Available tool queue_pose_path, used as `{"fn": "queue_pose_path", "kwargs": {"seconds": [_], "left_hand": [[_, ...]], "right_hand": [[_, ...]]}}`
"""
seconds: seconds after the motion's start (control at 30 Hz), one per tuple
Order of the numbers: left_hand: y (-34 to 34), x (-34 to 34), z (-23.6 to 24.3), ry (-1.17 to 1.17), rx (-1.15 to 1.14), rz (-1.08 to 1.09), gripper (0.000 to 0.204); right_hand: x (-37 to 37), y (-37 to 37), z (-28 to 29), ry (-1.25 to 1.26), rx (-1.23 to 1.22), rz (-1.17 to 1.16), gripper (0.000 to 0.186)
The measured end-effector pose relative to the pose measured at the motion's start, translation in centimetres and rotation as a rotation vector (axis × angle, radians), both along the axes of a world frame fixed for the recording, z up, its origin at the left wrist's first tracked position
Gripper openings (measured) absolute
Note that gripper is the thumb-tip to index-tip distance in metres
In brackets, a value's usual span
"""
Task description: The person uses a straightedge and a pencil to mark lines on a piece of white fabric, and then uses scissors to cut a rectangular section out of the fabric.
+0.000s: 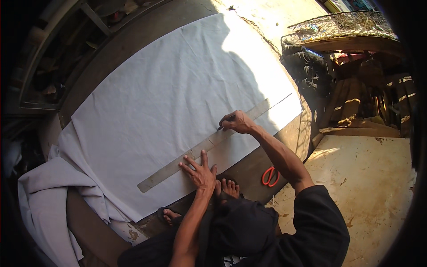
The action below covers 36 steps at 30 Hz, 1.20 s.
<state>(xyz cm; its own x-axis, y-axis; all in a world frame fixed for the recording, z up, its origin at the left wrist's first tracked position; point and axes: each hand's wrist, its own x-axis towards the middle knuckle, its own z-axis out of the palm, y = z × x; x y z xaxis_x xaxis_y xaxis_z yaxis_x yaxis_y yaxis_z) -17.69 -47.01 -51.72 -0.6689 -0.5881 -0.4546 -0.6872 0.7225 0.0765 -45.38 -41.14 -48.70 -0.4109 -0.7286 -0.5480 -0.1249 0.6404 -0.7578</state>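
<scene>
White cloth [160,89] lies spread out in front of me, its right side partly in bright sun. A long flat straightedge [158,180] runs diagonally over it, rising to the right. My left hand [200,173] rests on the straightedge with fingers spread. My right hand [239,122] is closed around a dark pen-like tool [221,127], its tip down near the straightedge's upper edge. Red-handled scissors [270,178] lie beside the cloth's lower edge, below my right forearm.
Folds of cloth [49,187] bunch at the lower left. A dark-framed opening or shelf [93,18] is at the upper left. Wooden pieces [349,107], dark bundles and wire mesh [342,26] stand at the right. A pale board [356,187] lies below them. My sandalled feet are at the cloth's edge.
</scene>
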Motion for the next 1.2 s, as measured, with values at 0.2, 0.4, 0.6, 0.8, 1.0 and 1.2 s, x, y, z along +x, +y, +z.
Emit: {"fn": "queue_pose_path", "kwargs": {"seconds": [0.2,0.4,0.6,0.8,1.0,1.2], "left_hand": [[-0.2,-0.2,0.6,-0.013,-0.010,-0.039,0.085],[0.2,-0.7,0.8,-0.009,0.016,-0.022,0.088],[0.3,-0.5,0.5,0.050,-0.017,-0.030,0.090],[0.1,-0.4,0.7,0.009,-0.012,-0.033,0.088],[0.1,-0.6,0.5,-0.020,0.002,-0.035,0.087],[-0.4,-0.4,0.7,0.045,-0.021,-0.040,0.086]], "right_hand": [[-9.0,7.1,0.3,0.030,0.048,-0.253,0.034],[-15.6,12.9,-1.0,-0.007,-0.058,-0.430,0.036],[-21.6,17.9,-1.7,0.144,-0.049,-0.640,0.027],[-23.9,19.4,-1.2,0.509,0.120,-0.652,0.034],[-24.0,18.3,-2.3,0.864,0.327,-0.643,0.035],[-22.5,17.1,-4.0,0.923,0.430,-0.750,0.045]]}}
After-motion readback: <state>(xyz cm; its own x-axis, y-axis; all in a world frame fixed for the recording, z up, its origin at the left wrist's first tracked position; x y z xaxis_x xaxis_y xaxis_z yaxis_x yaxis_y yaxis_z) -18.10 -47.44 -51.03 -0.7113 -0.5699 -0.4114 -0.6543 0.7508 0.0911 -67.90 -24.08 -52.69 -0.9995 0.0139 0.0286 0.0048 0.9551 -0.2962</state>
